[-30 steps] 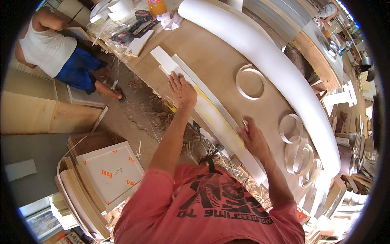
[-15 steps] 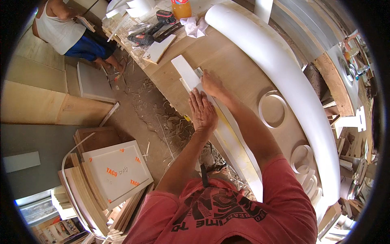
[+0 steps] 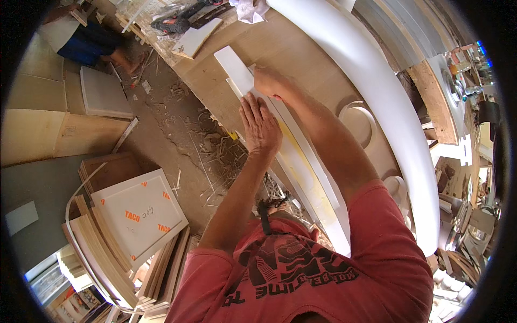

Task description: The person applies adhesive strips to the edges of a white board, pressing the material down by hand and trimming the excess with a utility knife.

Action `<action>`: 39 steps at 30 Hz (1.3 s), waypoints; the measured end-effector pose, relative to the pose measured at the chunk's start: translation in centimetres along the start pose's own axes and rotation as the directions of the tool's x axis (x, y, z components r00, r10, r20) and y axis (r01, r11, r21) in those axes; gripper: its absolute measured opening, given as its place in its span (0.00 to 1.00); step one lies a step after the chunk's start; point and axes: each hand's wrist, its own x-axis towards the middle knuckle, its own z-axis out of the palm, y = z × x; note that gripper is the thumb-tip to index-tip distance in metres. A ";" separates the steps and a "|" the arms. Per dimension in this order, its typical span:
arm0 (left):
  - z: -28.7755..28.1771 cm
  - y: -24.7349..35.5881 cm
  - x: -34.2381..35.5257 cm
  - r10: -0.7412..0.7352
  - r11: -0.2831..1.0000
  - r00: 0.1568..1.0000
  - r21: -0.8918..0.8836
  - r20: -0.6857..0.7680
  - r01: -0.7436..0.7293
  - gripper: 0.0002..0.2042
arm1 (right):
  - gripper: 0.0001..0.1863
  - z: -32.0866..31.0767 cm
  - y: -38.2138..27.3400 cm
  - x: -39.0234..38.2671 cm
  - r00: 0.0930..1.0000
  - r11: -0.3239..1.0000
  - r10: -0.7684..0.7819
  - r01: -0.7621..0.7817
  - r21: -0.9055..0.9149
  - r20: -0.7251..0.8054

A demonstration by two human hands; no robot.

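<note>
My left hand (image 3: 260, 129) lies flat, fingers extended, on a long white strip board (image 3: 230, 65) that runs diagonally along a plywood bench (image 3: 318, 64). A second pale strip (image 3: 334, 196) lies along its right side, and a yellowish streak (image 3: 307, 183) marks the surface between them. Just beyond my left fingers, my right hand (image 3: 268, 82) is closed on a small red tool (image 3: 278, 97), mostly hidden, at the strips' far section. Several white rings (image 3: 358, 107) lie to the right, partly behind my right arm.
A long curved white piece (image 3: 388, 113) borders the bench's right side. A cordless drill (image 3: 169, 24) and white offcut (image 3: 196, 37) sit at the far end. Stacked panels (image 3: 140, 215) and wooden cabinets (image 3: 37, 134) stand left of the debris-covered floor (image 3: 177, 124). A co-worker (image 3: 81, 40) is at upper left.
My right hand has moved from the near, right part of the strips up to their far section, past my left fingers. The view has shifted; the co-worker now shows less.
</note>
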 end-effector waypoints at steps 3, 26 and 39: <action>0.5 -0.1 -0.2 -0.007 1.000 1.000 -0.009 -0.026 0.007 0.24 | 0.12 0.2 0.2 -2.8 0.998 0.995 -0.052 0.055 0.086 -0.042; 1.0 -0.1 -0.2 -0.036 0.997 0.990 0.066 -0.133 0.046 0.22 | 0.09 11.3 4.9 -31.5 0.977 0.959 0.208 -0.213 0.188 0.045; 1.2 0.3 -0.3 -0.011 0.994 0.987 0.107 -0.161 0.028 0.21 | 0.10 14.4 5.4 -43.6 0.888 0.888 0.386 -0.431 0.158 0.249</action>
